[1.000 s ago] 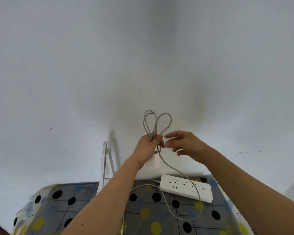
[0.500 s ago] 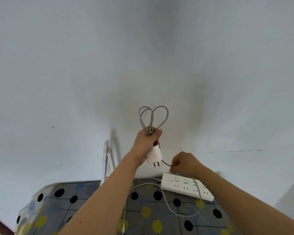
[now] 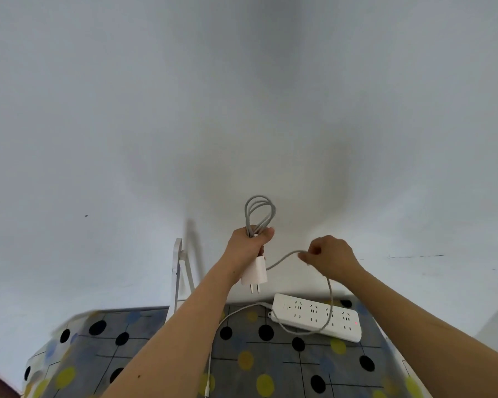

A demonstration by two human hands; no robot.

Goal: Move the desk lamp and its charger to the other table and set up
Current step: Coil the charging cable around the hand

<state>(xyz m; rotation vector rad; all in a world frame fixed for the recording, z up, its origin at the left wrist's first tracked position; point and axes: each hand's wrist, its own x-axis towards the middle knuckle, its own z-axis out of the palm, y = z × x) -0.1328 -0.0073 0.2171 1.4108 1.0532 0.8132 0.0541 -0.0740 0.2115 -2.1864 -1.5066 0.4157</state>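
Hidden: desk lamp (image 3: 176, 278) shows only a white upright behind the left forearm | Change: right hand (image 3: 329, 257) has risen off the power strip (image 3: 316, 317), pinching grey cable (image 3: 282, 261) | Charger (image 3: 254, 272): white, prongs down, gripped with coiled loops in left hand (image 3: 249, 245) above the spotted table (image 3: 270, 366)

Both bare arms reach forward, hands raised and closed.

The left hand (image 3: 249, 247) is lifted highest, wrist bent up, fingers curled in a tight fist-like grip with the thumb pressed across the top. The right hand (image 3: 329, 255) sits just to its right and slightly lower, knuckles up, thumb and forefinger pinched together, the other fingers curled under. The hands stay apart.
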